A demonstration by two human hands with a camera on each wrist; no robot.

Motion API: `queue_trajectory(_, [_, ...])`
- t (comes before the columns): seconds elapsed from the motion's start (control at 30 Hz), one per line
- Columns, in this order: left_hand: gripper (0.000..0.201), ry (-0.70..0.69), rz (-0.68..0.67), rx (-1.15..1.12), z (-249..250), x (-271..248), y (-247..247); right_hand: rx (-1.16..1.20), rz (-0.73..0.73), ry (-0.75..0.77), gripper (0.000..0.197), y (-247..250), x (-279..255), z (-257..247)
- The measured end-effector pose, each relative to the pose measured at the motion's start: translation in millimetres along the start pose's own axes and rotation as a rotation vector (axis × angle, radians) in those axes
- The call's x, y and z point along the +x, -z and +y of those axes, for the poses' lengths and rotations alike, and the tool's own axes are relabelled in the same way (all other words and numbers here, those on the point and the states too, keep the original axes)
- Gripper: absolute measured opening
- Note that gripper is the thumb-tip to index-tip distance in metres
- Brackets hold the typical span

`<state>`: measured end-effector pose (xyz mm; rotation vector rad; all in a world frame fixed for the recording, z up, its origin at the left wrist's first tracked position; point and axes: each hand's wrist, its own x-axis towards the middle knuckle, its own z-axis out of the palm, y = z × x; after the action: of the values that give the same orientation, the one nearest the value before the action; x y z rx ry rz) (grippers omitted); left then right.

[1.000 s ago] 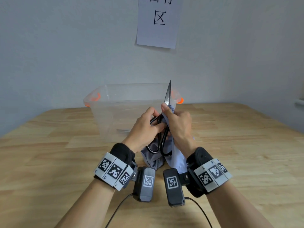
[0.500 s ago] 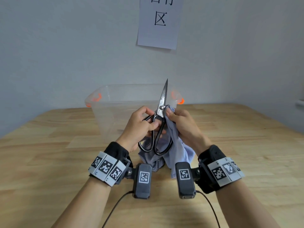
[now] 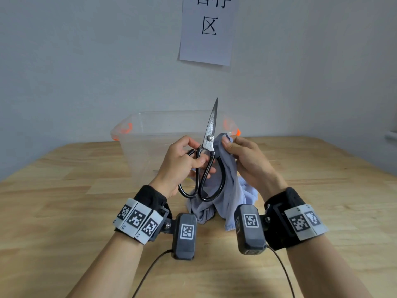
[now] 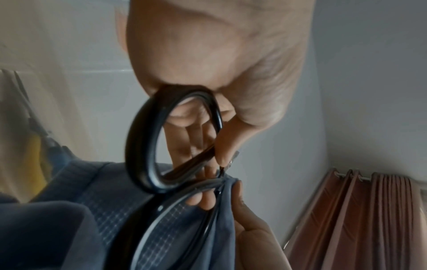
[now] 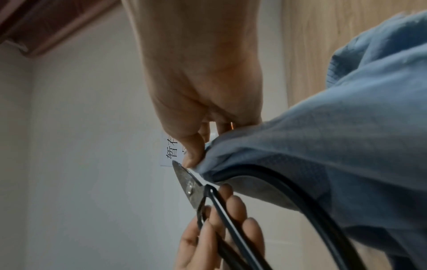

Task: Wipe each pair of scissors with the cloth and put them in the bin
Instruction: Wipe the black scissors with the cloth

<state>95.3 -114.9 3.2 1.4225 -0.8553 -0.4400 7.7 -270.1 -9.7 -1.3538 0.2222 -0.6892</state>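
Observation:
My left hand (image 3: 182, 160) grips the black loop handles of a pair of steel scissors (image 3: 209, 134), which stand upright with the closed blades pointing up. In the left wrist view the scissors' handle loop (image 4: 141, 146) shows in front of my left hand (image 4: 208, 73). My right hand (image 3: 242, 155) pinches a grey-blue cloth (image 3: 227, 186) beside the pivot; the cloth drapes over the right handle and hangs to the table. In the right wrist view my right hand (image 5: 196, 102) holds the cloth (image 5: 335, 155) against the scissors' blade base (image 5: 187, 180). A clear plastic bin (image 3: 150, 134) with orange handles stands behind.
The wooden table (image 3: 64, 201) stretches to both sides and toward me. A paper sign (image 3: 207, 29) with black characters hangs on the wall above the bin. A faint yellowish item shows through the bin's wall, unclear. Cables trail from the wrist cameras.
My right hand with the cloth has slid down from the blades to the pivot and moved slightly right, baring the whole blade. The left hand keeps its grip on the handles.

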Motion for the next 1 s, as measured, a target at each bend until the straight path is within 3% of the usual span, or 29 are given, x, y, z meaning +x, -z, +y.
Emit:
queue_trajectory(0.1, [0.02, 0.006, 0.003, 0.008, 0, 0, -1, 0.013, 0.012, 0.008, 0.013, -1, 1, -2])
queue_trajectory(0.37, [0.018, 0.0, 0.033, 0.058, 0, 0, -1, -0.32, 0.121, 0.127, 0.005, -1, 6, -1])
queue_trajectory(0.67, [0.019, -0.038, 0.036, 0.166, -10, 8, -2, -0.197, 0.078, 0.095, 0.004, -10, 1, -5])
queue_trajectory(0.9, [0.007, 0.016, -0.042, -0.017, -4, 5, -4, -0.103, 0.058, 0.089, 0.014, -6, 1, -6])
queue_trajectory(1.0, [0.013, -0.024, -0.044, 0.005, -5, 4, -8, -0.096, 0.087, 0.086, 0.016, -8, 2, -2])
